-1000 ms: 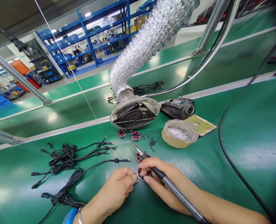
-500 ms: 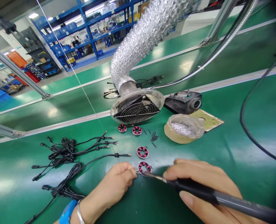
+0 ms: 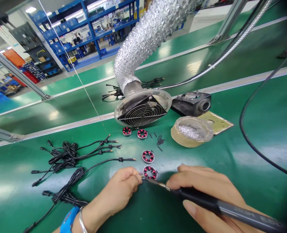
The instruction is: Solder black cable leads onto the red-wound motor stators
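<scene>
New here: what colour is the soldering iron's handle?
The handle is black and grey, in head view.

Soldering iron (image 3: 206, 198) at red-black ring (image 3: 154, 172)

Blue shelving (image 3: 92, 30) stands behind — a ceiling lamp (image 3: 31, 10) glows upper left

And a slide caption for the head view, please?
Left hand pinches wires; right hand holds a soldering iron at a ring.
</scene>
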A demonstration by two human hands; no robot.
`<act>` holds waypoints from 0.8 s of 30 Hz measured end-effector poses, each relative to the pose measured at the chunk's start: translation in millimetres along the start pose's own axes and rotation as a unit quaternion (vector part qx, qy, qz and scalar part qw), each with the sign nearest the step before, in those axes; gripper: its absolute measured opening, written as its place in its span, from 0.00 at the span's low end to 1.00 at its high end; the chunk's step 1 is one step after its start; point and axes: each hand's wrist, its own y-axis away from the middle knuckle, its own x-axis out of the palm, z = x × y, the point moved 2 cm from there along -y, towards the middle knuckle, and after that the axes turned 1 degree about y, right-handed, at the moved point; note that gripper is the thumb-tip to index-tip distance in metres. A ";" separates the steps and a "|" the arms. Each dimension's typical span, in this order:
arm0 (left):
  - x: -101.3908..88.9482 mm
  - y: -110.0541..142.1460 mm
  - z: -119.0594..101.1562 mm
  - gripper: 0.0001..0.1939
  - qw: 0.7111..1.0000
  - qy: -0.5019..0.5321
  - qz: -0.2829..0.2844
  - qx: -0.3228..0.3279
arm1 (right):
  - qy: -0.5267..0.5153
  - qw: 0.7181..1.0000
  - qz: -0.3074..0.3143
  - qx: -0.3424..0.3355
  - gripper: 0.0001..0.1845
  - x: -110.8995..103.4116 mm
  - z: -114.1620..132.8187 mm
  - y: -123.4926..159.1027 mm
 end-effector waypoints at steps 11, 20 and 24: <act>0.4 0.1 0.4 0.07 1.000 -0.005 0.003 0.009 | 0.035 0.997 -0.061 0.016 0.10 -2.5 10.8 3.0; 1.4 1.7 -1.7 0.07 1.000 -0.004 0.003 0.001 | 0.039 0.995 -0.093 -0.019 0.09 -13.4 9.5 4.2; 2.1 2.2 -4.2 0.08 1.000 -0.001 0.001 -0.001 | 0.090 0.987 -0.131 -0.020 0.10 -25.8 9.3 9.0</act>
